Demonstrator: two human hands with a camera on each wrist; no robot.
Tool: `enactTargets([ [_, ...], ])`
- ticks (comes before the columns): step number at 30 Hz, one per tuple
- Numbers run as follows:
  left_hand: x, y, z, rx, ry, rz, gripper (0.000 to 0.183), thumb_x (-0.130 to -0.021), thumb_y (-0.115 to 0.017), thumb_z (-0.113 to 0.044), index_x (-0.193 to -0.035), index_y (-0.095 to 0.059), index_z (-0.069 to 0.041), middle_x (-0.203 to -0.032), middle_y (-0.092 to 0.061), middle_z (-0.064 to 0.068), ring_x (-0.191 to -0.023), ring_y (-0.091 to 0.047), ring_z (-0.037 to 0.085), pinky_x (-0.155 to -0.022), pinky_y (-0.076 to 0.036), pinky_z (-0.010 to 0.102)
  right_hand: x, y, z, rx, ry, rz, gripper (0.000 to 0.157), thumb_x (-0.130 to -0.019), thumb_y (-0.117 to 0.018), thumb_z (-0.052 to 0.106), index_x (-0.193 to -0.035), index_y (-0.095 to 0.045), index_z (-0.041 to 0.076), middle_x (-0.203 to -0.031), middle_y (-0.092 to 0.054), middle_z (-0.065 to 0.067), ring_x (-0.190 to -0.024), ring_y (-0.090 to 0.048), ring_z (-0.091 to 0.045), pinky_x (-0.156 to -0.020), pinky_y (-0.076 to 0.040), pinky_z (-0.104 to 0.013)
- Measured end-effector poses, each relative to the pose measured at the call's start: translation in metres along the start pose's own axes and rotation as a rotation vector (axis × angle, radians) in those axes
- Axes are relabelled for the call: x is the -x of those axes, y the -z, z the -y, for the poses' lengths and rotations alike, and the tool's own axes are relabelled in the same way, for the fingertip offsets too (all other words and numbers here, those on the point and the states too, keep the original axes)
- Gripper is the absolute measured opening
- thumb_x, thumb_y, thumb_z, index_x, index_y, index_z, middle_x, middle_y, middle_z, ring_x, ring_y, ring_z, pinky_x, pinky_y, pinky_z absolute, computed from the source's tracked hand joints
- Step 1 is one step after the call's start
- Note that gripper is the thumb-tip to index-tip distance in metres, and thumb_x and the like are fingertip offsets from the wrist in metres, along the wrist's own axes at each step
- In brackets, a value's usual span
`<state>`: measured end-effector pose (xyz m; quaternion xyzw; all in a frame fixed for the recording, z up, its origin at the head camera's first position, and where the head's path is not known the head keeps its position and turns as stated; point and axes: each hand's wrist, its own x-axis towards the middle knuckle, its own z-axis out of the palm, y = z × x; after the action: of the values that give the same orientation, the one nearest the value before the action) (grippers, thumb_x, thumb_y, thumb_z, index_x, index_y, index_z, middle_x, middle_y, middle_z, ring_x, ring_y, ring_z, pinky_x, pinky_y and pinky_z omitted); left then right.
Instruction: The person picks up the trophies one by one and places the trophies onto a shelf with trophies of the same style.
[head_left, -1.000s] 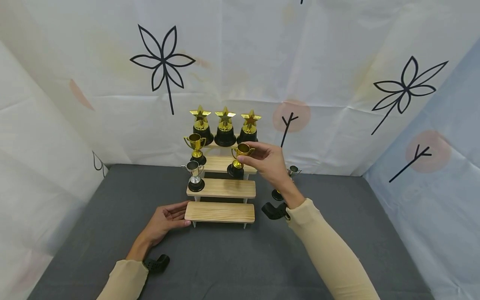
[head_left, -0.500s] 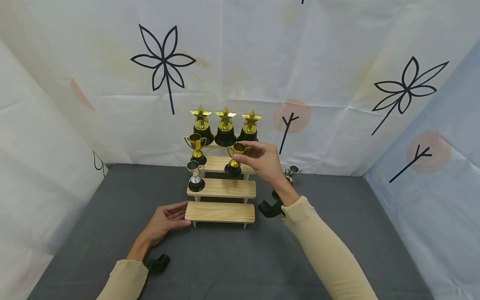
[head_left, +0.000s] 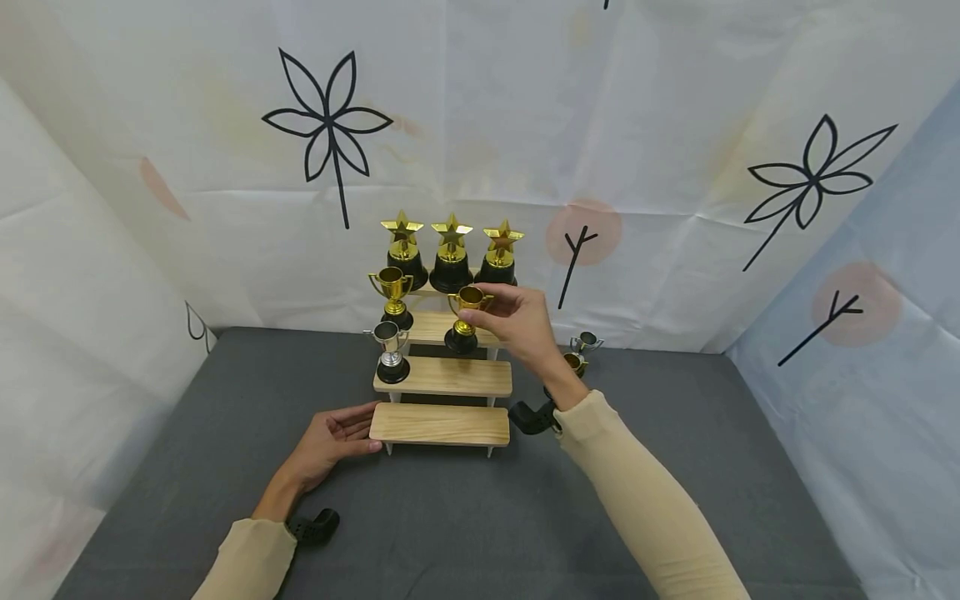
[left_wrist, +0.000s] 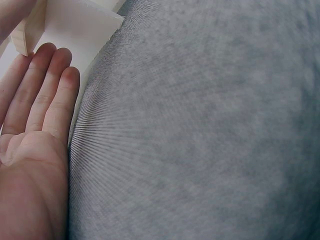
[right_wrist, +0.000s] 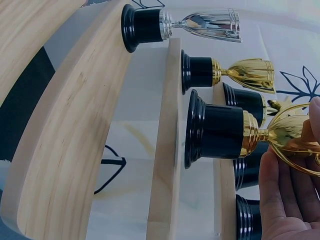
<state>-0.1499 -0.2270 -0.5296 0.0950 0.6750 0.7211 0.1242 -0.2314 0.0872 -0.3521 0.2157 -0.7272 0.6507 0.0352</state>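
Note:
My right hand [head_left: 525,325] pinches a small gold cup trophy [head_left: 463,321] by its bowl, thumb in front and fingers behind. In the right wrist view the black base of this gold cup is upright with the others, just over the second step from the top; I cannot tell whether it touches. My left hand [head_left: 330,446] touches the left end of the lowest step of a wooden display stand [head_left: 442,425], its fingers nearly straight in the left wrist view. Another gold cup trophy [head_left: 392,292] stands at the left of that second step, and a silver cup trophy [head_left: 390,350] one step lower.
Several gold star trophies [head_left: 451,250] line the top step. Right of the stand, partly behind my right wrist, are a silver cup [head_left: 586,341] and a gold cup [head_left: 575,363]. Grey cloth [head_left: 450,525] covers the table; a printed white curtain [head_left: 480,125] hangs behind.
My right hand has shifted a little leftward along the second step with the gold cup trophy. More of the cups at the right now shows. My left hand has stayed in place.

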Motion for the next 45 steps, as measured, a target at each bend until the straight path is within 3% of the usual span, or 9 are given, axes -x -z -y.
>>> enactTargets([
  [34, 0.001, 0.001, 0.001, 0.001, -0.028, 0.027, 0.079, -0.082, -0.08, 0.007, -0.148, -0.037, 0.016, -0.147, -0.041, 0.039, -0.121, -0.061, 0.008, -0.102, -0.053, 0.029, -0.016, -0.016, -0.012, 0.069, 0.016, -0.043, 0.041, -0.084, -0.085, 0.008, -0.122, -0.073, 0.0, -0.091, -0.073, -0.013, -0.077, -0.067, -0.019, -0.065, -0.055, -0.025],
  [45, 0.001, 0.001, 0.0, -0.005, -0.026, 0.026, 0.079, -0.082, -0.08, 0.006, -0.148, -0.037, 0.016, -0.146, -0.042, 0.038, -0.121, -0.061, 0.009, -0.102, -0.053, 0.029, -0.019, -0.021, -0.014, 0.037, -0.003, -0.076, 0.041, -0.085, -0.084, 0.008, -0.123, -0.072, -0.002, -0.107, -0.074, -0.017, -0.095, -0.072, -0.025, -0.084, -0.063, -0.034],
])
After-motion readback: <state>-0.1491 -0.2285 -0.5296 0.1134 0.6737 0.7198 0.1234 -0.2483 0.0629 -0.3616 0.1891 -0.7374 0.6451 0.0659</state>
